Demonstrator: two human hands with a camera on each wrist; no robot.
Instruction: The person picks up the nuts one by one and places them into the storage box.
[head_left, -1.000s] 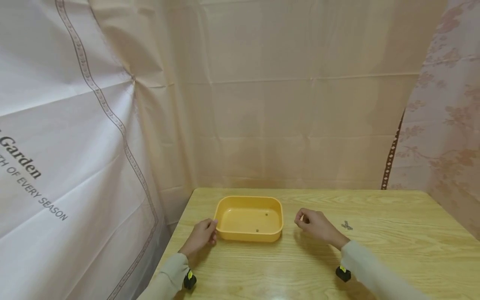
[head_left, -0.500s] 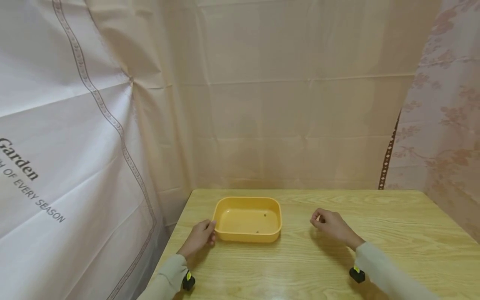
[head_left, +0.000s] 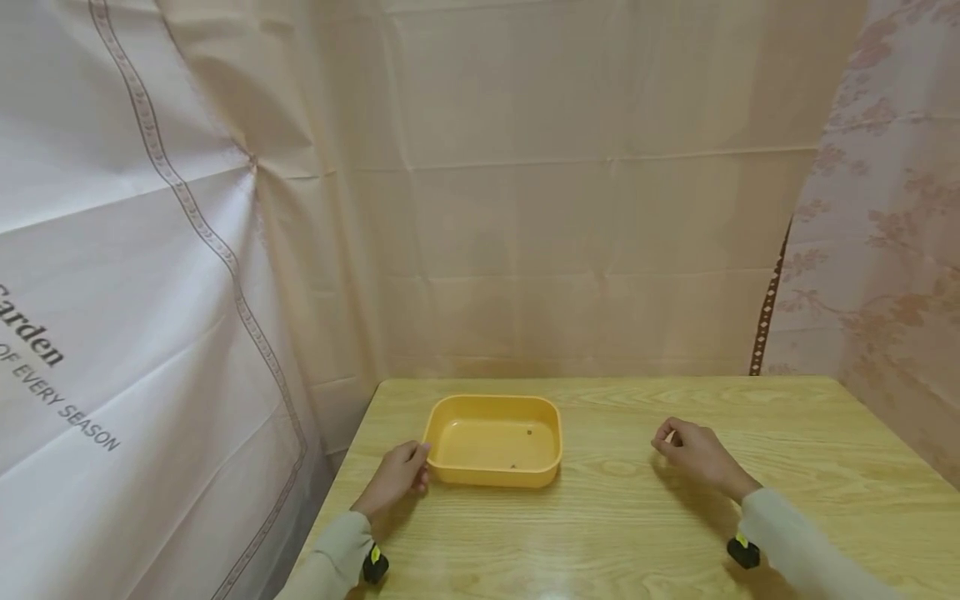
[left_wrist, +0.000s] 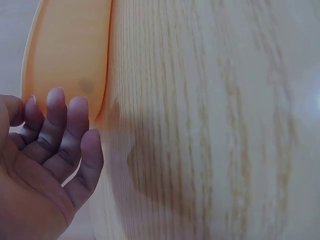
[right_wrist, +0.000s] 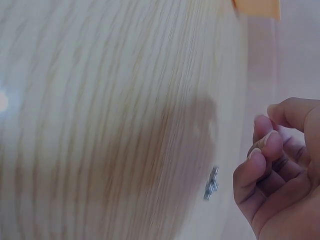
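The place looked like a makeshift recording booth rather than a lived-in room: a light wooden table [head_left: 615, 517] stood closed in by hung cloth on every visible side. At twelve o'clock hung a creased peach sheet [head_left: 570, 208], at nine o'clock a white printed banner [head_left: 112, 292] with partial lettering, and at three o'clock a floral curtain [head_left: 885, 233]. No walls, windows or furniture showed beyond them.

Your head view looks down from afar; each wrist view sits close beside its fingers, both sharing the yellow tray [head_left: 492, 439] and table [head_left: 637, 517].
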